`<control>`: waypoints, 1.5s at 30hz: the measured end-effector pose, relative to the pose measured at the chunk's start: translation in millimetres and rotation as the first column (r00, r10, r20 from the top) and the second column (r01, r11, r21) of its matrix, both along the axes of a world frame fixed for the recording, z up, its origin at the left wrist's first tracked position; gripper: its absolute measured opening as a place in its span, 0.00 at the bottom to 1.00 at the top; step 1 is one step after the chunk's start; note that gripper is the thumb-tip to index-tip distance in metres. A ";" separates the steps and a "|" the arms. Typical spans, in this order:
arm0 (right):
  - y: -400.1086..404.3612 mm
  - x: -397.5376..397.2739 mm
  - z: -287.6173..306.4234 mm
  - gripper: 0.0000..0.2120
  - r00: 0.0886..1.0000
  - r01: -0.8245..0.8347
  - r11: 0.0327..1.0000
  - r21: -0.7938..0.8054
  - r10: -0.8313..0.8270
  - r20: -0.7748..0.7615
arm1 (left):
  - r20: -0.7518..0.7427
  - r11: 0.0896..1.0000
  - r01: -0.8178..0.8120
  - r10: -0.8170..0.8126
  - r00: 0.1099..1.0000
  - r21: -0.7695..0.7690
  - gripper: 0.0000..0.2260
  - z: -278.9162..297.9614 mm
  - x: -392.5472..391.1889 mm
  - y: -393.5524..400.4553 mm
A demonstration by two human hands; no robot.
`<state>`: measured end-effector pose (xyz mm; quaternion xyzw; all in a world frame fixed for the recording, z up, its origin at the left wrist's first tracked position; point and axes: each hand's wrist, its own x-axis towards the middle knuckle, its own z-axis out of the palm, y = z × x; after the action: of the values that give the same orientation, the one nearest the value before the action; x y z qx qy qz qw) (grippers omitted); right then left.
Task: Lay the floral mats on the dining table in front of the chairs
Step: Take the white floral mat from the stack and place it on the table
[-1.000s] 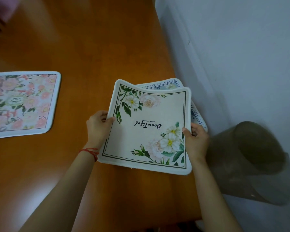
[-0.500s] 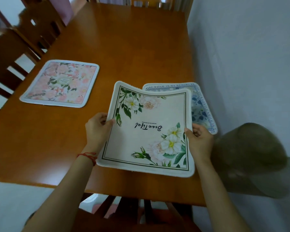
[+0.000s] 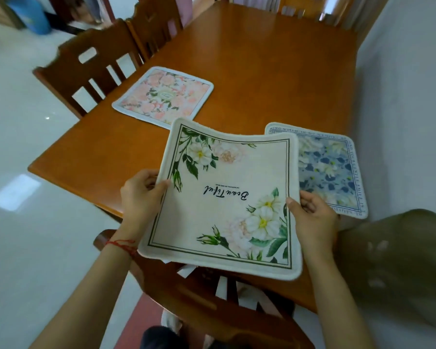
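Observation:
I hold a cream floral mat (image 3: 227, 197) with white flowers and the word "Beautiful" above the near edge of the wooden dining table (image 3: 262, 71). My left hand (image 3: 140, 197) grips its left edge and my right hand (image 3: 310, 220) grips its right edge; the mat sags in the middle. A blue floral mat (image 3: 330, 167) lies flat on the table just right of it, partly covered. A pink floral mat (image 3: 164, 96) lies on the table's left side in front of a chair (image 3: 86, 69).
A wooden chair back (image 3: 186, 293) stands right below the held mat. Two more chairs stand at the left side and others at the far end. A white wall (image 3: 413, 96) borders the table's right edge. A blurred olive object (image 3: 398, 263) sits at the lower right.
The view has pulled back and up, showing more of the table and chairs. The cream mat stays in both hands, lifted clear of the blue mat, now over the near table edge.

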<state>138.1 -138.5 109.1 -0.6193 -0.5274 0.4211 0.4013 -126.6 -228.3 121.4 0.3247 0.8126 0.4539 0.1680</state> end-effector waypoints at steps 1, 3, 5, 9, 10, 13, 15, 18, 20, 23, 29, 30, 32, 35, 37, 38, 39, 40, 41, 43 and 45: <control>-2.4 -4.5 1.1 0.09 1.000 -0.009 1.000 -0.005 0.009 -0.009 | -0.004 1.000 -0.015 0.015 1.000 0.008 0.10 1.7 -2.6 -6.8; -6.4 -14.2 3.5 0.10 0.999 -0.027 0.999 -0.023 0.026 -0.033 | 0.001 0.999 -0.043 0.043 0.999 0.029 0.10 5.4 -8.2 -20.5; -10.2 -24.5 6.6 0.12 0.998 -0.049 0.998 -0.027 0.048 -0.044 | 0.017 0.995 -0.084 0.083 0.996 0.047 0.09 9.0 -15.0 -34.0; -21.7 -46.7 16.8 0.14 0.994 -0.086 0.996 -0.010 0.085 -0.067 | 0.052 0.983 -0.173 0.169 0.984 0.068 0.08 16.0 -30.6 -60.8; -25.4 -52.9 19.5 0.13 0.993 -0.096 0.995 0.000 0.096 -0.069 | 0.059 0.979 -0.192 0.188 0.980 0.073 0.08 17.3 -35.5 -68.0; -38.9 -73.6 25.7 0.11 0.987 -0.132 0.991 0.017 0.133 -0.086 | 0.092 0.967 -0.237 0.229 0.969 0.090 0.07 19.2 -52.0 -92.1; -49.7 -89.2 27.8 0.12 0.980 -0.166 0.986 0.018 0.167 -0.109 | 0.102 0.960 -0.264 0.254 0.962 0.099 0.07 20.5 -63.8 -110.1; -69.8 -116.3 29.9 0.11 0.967 -0.228 0.973 0.029 0.230 -0.112 | 0.125 0.943 -0.314 0.300 0.946 0.108 0.07 22.2 -82.9 -140.5; -83.8 -136.8 29.8 0.12 0.959 -0.266 0.964 0.024 0.267 -0.098 | 0.134 0.931 -0.351 0.336 0.932 0.105 0.07 22.2 -96.9 -163.0; -106.9 -170.4 30.8 0.14 0.942 -0.327 0.945 0.008 0.327 -0.075 | 0.149 0.901 -0.422 0.406 0.902 0.099 0.07 21.0 -119.4 -199.8; -161.5 -236.3 28.2 0.12 0.885 -0.463 0.886 0.033 0.464 -0.030 | 0.189 0.832 -0.549 0.528 0.828 0.083 0.06 14.0 -161.1 -279.1; -170.9 -247.4 27.1 0.11 0.875 -0.483 0.875 0.034 0.483 -0.025 | 0.198 0.817 -0.571 0.549 0.812 0.078 0.06 11.3 -167.5 -292.5; -189.8 -270.7 23.8 0.11 0.855 -0.519 0.854 0.031 0.519 -0.010 | 0.220 0.786 -0.614 0.588 0.778 0.070 0.06 5.6 -180.1 -318.6; -218.2 -303.1 14.3 0.11 0.822 -0.570 0.821 0.033 0.570 0.021 | 0.255 0.738 -0.673 0.641 0.724 0.053 0.07 -2.2 -196.0 -356.6; -236.2 -323.2 5.8 0.11 0.803 -0.595 0.803 0.028 0.594 0.045 | 0.259 0.706 -0.707 0.676 0.690 0.040 0.07 -6.5 -204.7 -381.8; -245.1 -332.6 1.7 0.11 0.791 -0.611 0.791 0.024 0.610 0.055 | 0.256 0.691 -0.722 0.693 0.674 0.033 0.07 -9.3 -209.1 -394.2; -253.7 -342.0 -2.8 0.11 0.775 -0.631 0.776 0.022 0.628 0.067 | 0.255 0.676 -0.737 0.708 0.658 0.025 0.07 -11.9 -213.6 -406.2; -261.9 -351.0 -7.2 0.11 0.759 -0.650 0.760 0.021 0.647 0.076 | 0.256 0.661 -0.750 0.723 0.642 0.016 0.07 -14.9 -218.0 -417.6; -269.6 -359.7 -11.3 0.11 0.740 -0.670 0.742 0.022 0.667 0.086 | 0.257 0.644 -0.765 0.738 0.624 0.005 0.07 -18.0 -222.0 -428.6; -284.4 -376.8 -17.2 0.10 0.703 -0.708 0.706 0.015 0.704 0.102 | 0.258 0.602 -0.798 0.774 0.578 -0.021 0.07 -23.9 -228.7 -448.7; -296.4 -394.5 -22.5 0.11 0.667 -0.743 0.669 0.015 0.737 0.110 | 0.273 0.556 -0.831 0.805 0.527 -0.035 0.07 -29.1 -234.0 -465.6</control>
<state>-256.4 -434.9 86.5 -0.3596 -0.7636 0.5022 0.1884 -360.6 -693.9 92.3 -0.1482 0.8169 0.5570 0.0233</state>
